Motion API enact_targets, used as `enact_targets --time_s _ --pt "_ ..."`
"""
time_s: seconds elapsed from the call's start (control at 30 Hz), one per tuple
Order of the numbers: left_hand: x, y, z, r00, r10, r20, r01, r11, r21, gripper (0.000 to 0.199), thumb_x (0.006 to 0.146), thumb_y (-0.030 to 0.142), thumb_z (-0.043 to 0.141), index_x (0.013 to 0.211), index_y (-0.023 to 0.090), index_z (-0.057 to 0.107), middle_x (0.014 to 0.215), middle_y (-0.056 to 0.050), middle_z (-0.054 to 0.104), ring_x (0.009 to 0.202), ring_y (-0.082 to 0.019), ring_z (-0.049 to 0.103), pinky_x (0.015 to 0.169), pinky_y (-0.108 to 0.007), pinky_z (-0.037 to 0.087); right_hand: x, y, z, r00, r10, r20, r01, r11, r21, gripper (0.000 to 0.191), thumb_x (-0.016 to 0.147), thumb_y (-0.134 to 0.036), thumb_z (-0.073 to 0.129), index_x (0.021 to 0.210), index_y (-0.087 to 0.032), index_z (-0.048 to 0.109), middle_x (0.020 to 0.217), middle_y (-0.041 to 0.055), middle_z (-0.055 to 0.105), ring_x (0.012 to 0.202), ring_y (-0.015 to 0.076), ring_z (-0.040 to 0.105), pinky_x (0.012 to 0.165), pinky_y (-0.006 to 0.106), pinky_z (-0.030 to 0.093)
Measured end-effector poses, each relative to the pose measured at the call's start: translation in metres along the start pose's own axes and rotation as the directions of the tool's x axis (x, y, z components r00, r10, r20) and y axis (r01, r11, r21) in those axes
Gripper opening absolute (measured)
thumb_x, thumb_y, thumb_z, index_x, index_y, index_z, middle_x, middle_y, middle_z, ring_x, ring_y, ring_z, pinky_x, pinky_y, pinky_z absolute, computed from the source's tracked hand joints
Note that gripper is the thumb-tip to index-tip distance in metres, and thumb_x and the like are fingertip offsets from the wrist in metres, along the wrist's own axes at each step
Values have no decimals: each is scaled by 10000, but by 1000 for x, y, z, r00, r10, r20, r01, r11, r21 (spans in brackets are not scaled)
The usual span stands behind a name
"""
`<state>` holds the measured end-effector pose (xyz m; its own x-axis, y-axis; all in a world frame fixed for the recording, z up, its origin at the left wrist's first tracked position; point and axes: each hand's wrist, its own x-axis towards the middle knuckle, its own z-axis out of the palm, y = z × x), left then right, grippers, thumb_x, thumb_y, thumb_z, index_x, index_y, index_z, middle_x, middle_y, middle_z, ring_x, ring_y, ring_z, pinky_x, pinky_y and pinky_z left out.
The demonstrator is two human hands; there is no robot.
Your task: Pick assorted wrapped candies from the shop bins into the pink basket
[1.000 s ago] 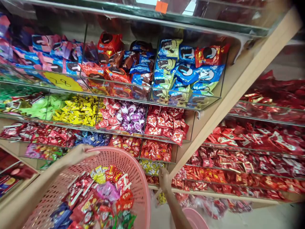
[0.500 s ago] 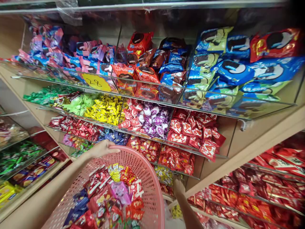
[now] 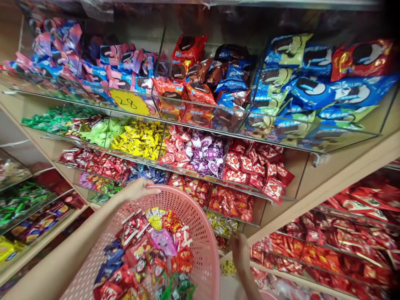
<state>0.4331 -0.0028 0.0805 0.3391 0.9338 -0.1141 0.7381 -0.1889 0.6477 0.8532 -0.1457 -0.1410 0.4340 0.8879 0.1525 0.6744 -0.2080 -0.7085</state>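
Pink plastic basket is held up by the person's left hand, which stays curled over the upper left of its rim, clamped on it, while the heap of wrapped sweets inside looks much as it did a second ago. The right hand is apart from the basket, just beyond its right wall, and has shifted rightward along the shelving, staying just below the yellow-wrapped sweets in a low glass compartment. Its fingers are drawn together, but whether they hold anything cannot be told. Higher up, red packets and purple-and-white sweets fill the next glass shelf, a yellow price tag marked 28 sits farther left, and the view has swung level.
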Motion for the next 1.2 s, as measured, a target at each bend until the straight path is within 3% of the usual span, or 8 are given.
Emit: enact_targets --time_s 0.1,0.17,0.23,0.3,0.57,0.77,0.97,1.2 --pt "2 -2 0 1000 3 3 -3 1000 30 463 667 651 608 637 189 619 523 39 459 513 -110 368 499 -233 237 -34 -39 -40 964 237 -120 -144 847 512 426 706 -537 662 926 -187 560 760 56 681 693 233 661 631 348 540" --pt "3 -4 1 1000 29 9 -30 999 25 482 669 668 593 638 187 617 521 38 453 512 -110 358 496 -236 226 -54 -76 -64 931 362 -47 -211 639 740 490 640 -512 752 959 -202 547 861 51 708 827 241 691 743 358 557" --pt "5 -5 2 998 58 18 -58 998 12 501 670 683 580 641 184 618 519 37 449 511 -110 350 495 -239 216 -70 -114 -79 909 412 54 -266 476 838 525 609 -481 795 983 -206 549 945 65 719 892 251 696 801 375 555" --pt "6 -8 4 997 69 27 -69 998 0 514 663 694 578 639 181 614 519 36 447 512 -110 347 495 -241 212 -82 -144 -85 912 400 95 -274 420 865 508 606 -456 810 976 -219 555 976 61 720 921 243 690 828 370 551" --pt "5 -12 10 996 83 32 -82 996 -27 552 603 732 597 638 181 620 517 32 458 520 -115 365 497 -239 211 -107 -191 -78 956 273 105 -231 485 843 639 632 -439 804 1190 -253 553 1168 94 649 958 250 667 797 374 562" --pt "1 -3 12 994 108 24 -108 994 1 547 637 719 586 621 172 612 517 36 446 516 -104 350 501 -245 210 -110 -227 -65 897 101 431 -426 457 780 434 646 -417 799 1006 -220 659 1001 51 690 924 219 645 859 376 525" --pt "-8 7 16 997 76 19 -77 996 35 536 659 711 573 625 176 581 515 46 425 513 -102 354 502 -242 214 -92 -264 -14 813 -18 583 -491 517 701 345 506 -377 839 688 -184 618 628 -45 599 571 103 515 540 235 441" --pt "-18 15 13 998 63 18 -64 996 59 504 656 677 590 588 183 519 506 53 395 513 -102 345 506 -243 200 -63 -276 44 807 51 589 -535 488 690 394 333 -320 839 566 -172 558 488 -63 535 501 101 516 562 271 458"
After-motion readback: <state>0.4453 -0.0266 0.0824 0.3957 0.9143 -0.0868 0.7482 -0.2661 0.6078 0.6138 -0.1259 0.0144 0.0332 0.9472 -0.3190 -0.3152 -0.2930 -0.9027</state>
